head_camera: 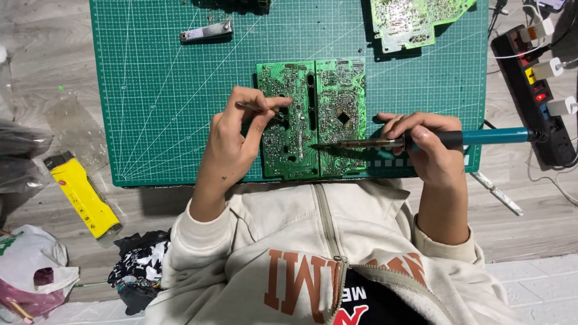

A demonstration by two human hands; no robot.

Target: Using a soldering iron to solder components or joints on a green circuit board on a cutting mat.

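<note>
1. Circuit board (313, 117), green and made of two joined halves, lies solder side up on the green cutting mat (156, 102), near the front edge of the mat and close to the person's chest.
2. Right hand (430, 147) is closed around the soldering iron (421, 141), at the dark grip before the blue handle. The metal tip of the iron touches the board near its lower middle.
3. Left hand (238, 135) rests on the left half of the board. Its thumb and fingers pinch a thin metal tool (256, 109), maybe tweezers; the kind is not clear.
4. Second circuit board (415, 21) lies at the far right corner of the mat, partly out of view.
5. Small metal piece (206, 32) lies on the far left part of the mat.
6. Black power strip (536, 90) with plugs stands off the mat, to its right.
7. Yellow box (84, 195) lies on the floor, left of the mat.
</note>
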